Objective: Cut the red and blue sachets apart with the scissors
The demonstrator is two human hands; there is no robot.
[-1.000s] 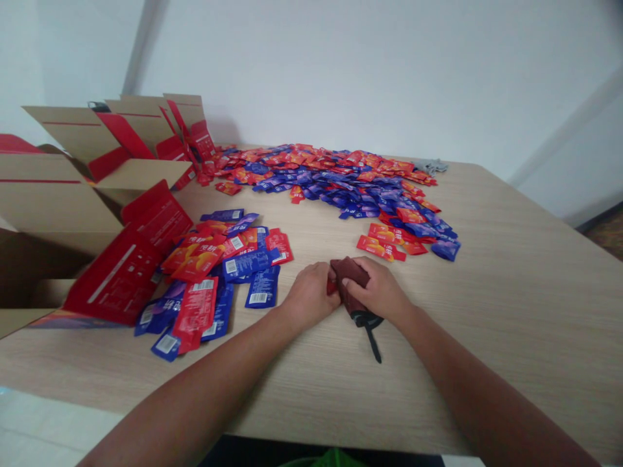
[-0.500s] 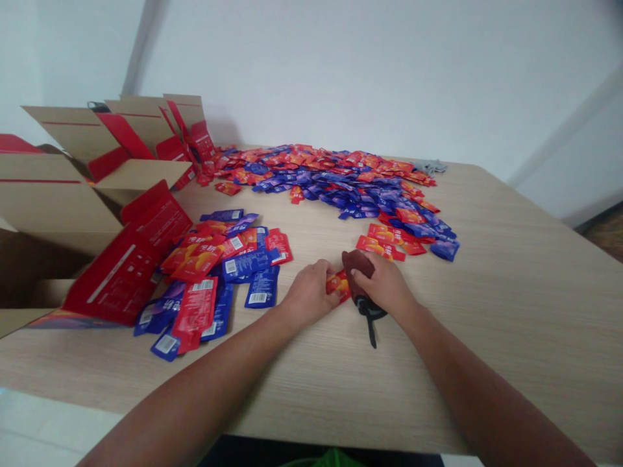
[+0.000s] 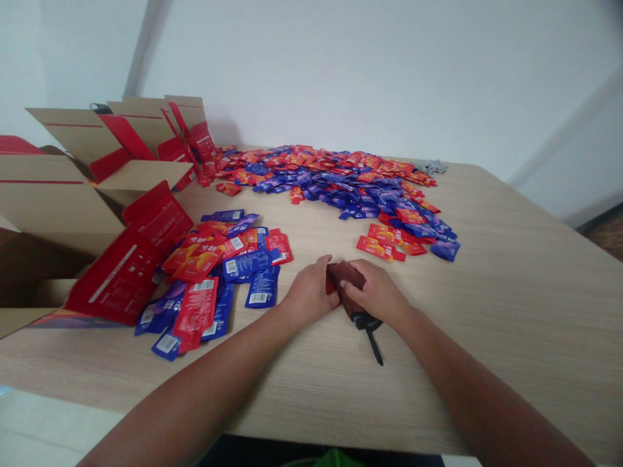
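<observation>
Head view: pale wood-grain surface (image 3: 511, 292) stretching toward white wall (image 3: 341, 71), open cardboard boxes (image 3: 53, 207) standing at left, red and blue sachets (image 3: 335, 178) lying heaped. Brown handheld device (image 3: 350, 275), black tail (image 3: 374, 347) trailing, slanting over surface's near middle, overlapping mostly hidden red sachet (image 3: 331, 284). Right hand (image 3: 377, 292) curling fingers around device; left hand (image 3: 310, 293), fingers slightly parted, pinching red sachet.

A: Where's the cam?
B: On the wearer's head, above the near side of the table (image 3: 511, 279). Single view.
A: Facing?
B: Forward and down. Wall (image 3: 341, 71) fills the top, table's near edge runs along the bottom.
A: Range?
B: Close, wide. Left hand (image 3: 311, 290) and right hand (image 3: 377, 290) sit just below frame centre, forearms (image 3: 467, 383) run in from the bottom. Boxes (image 3: 58, 204) get cropped at left.
</observation>
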